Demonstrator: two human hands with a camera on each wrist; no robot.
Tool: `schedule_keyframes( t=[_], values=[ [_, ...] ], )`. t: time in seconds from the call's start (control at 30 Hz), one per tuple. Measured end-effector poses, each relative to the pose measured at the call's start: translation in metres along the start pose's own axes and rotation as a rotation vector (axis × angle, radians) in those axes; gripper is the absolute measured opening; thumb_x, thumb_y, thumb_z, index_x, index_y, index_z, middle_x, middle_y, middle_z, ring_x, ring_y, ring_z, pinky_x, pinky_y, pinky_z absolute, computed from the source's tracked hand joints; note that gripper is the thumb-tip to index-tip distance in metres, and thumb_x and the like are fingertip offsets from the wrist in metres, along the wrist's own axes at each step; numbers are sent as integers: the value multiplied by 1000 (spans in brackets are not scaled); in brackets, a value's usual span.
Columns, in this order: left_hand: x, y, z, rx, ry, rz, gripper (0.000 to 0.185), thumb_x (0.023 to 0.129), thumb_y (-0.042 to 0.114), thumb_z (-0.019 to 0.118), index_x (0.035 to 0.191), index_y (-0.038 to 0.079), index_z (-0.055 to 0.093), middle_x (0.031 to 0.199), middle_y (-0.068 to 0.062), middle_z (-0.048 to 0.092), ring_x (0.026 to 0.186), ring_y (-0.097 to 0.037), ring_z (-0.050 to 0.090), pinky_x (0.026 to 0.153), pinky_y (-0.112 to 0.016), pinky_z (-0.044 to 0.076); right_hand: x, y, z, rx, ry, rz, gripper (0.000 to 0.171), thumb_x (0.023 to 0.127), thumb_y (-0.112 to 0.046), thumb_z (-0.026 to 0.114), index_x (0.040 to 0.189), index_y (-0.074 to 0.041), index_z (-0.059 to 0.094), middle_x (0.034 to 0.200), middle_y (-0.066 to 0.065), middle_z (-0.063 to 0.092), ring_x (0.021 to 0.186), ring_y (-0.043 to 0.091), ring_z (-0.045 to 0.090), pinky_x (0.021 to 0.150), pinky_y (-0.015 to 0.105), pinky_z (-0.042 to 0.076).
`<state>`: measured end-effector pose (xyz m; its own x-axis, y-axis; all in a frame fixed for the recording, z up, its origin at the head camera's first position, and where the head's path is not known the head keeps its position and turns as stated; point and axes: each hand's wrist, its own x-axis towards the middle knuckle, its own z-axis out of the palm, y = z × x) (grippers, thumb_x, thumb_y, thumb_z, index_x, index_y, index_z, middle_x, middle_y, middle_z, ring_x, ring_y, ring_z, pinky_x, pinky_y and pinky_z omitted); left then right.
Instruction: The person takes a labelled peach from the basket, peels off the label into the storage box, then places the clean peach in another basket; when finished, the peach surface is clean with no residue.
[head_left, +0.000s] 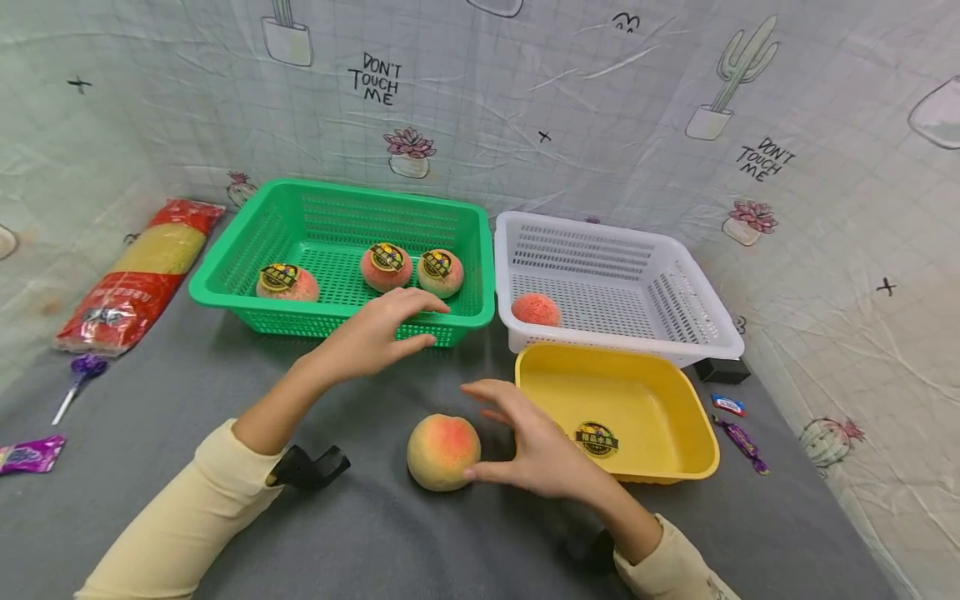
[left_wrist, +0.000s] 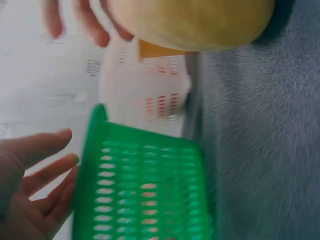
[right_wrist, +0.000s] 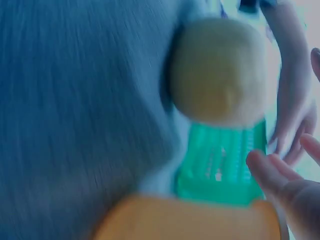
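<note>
A yellow peach with a red blush point(head_left: 444, 452) sits on the dark grey cloth between and in front of my hands. My right hand point(head_left: 536, 442) is just to its right, fingers spread and thumb tip overlapping the peach's edge in the head view. The right wrist view shows the peach point(right_wrist: 218, 72) apart from that hand's fingertips. My left hand point(head_left: 372, 333) is held at the front rim of the green basket point(head_left: 225, 287), its fingers loosely bent with nothing in them. Inside that basket are a peach point(head_left: 302, 287) at left and two peaches point(head_left: 441, 283) at right, all with black labels.
A white basket point(head_left: 622, 340) at the back right holds a reddish peach point(head_left: 536, 310). Before it stands a yellow basket point(head_left: 705, 446) with a black label point(head_left: 597, 439) inside. Wrapped candies point(head_left: 742, 444) lie at right; a red packet point(head_left: 123, 292), lollipop point(head_left: 86, 367) and purple wrapper point(head_left: 33, 456) at left.
</note>
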<state>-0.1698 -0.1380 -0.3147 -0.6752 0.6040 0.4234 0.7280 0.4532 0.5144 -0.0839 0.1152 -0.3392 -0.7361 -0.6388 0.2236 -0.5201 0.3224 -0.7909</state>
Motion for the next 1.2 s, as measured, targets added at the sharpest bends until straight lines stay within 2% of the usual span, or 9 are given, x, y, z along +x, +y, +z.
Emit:
schedule_keyframes(
  t=[0.13, 0.33, 0.5, 0.73, 0.87, 1.03, 1.2],
  values=[
    [10, -8, 9, 101, 20, -95, 30, 86, 10, 71, 114, 2, 65, 112, -10, 64, 105, -26, 57, 87, -43, 46, 8, 0, 14, -125, -96, -13, 85, 70, -26, 86, 141, -12, 40, 139, 3, 37, 126, 19, 39, 100, 38, 39],
    [11, -10, 16, 147, 77, -175, 22, 86, 16, 72, 107, 9, 70, 105, -5, 68, 93, -24, 63, 74, -42, 50, 15, 5, 24, -204, -189, 21, 87, 68, -23, 88, 140, -11, 40, 137, 3, 38, 124, 14, 38, 101, 33, 36],
    [11, -12, 18, 132, 87, -198, 21, 86, 18, 72, 106, 11, 71, 104, -4, 69, 90, -22, 64, 72, -42, 50, 16, 8, 27, -228, -190, 43, 80, 68, -19, 87, 135, -14, 44, 129, 0, 46, 117, 11, 43, 98, 30, 39],
    [12, -12, 17, 111, 87, -209, 20, 84, 18, 73, 104, 13, 72, 102, -3, 69, 87, -22, 64, 70, -42, 50, 15, 1, 22, -217, -171, 17, 76, 67, -20, 87, 132, -16, 46, 124, -3, 48, 113, 9, 45, 93, 29, 42],
    [13, -11, 17, 105, 82, -213, 21, 85, 19, 73, 104, 13, 72, 103, -3, 69, 89, -23, 64, 69, -42, 50, 13, -15, 2, -177, -129, -2, 78, 66, -19, 88, 131, -18, 47, 124, -7, 48, 112, 9, 46, 92, 31, 43],
    [15, -10, 17, 106, 77, -218, 21, 85, 20, 73, 105, 14, 72, 104, -2, 69, 91, -23, 64, 70, -43, 50, 16, -33, -47, -157, -32, -2, 79, 65, -12, 88, 131, -16, 47, 127, -8, 49, 112, 12, 48, 91, 35, 46],
    [16, -10, 19, 104, 71, -208, 21, 85, 20, 73, 105, 14, 72, 103, -2, 69, 88, -22, 64, 69, -42, 49, 27, -21, -105, -222, 72, 5, 79, 65, -4, 87, 133, -10, 45, 134, 3, 46, 120, 21, 45, 92, 44, 46]
  ],
)
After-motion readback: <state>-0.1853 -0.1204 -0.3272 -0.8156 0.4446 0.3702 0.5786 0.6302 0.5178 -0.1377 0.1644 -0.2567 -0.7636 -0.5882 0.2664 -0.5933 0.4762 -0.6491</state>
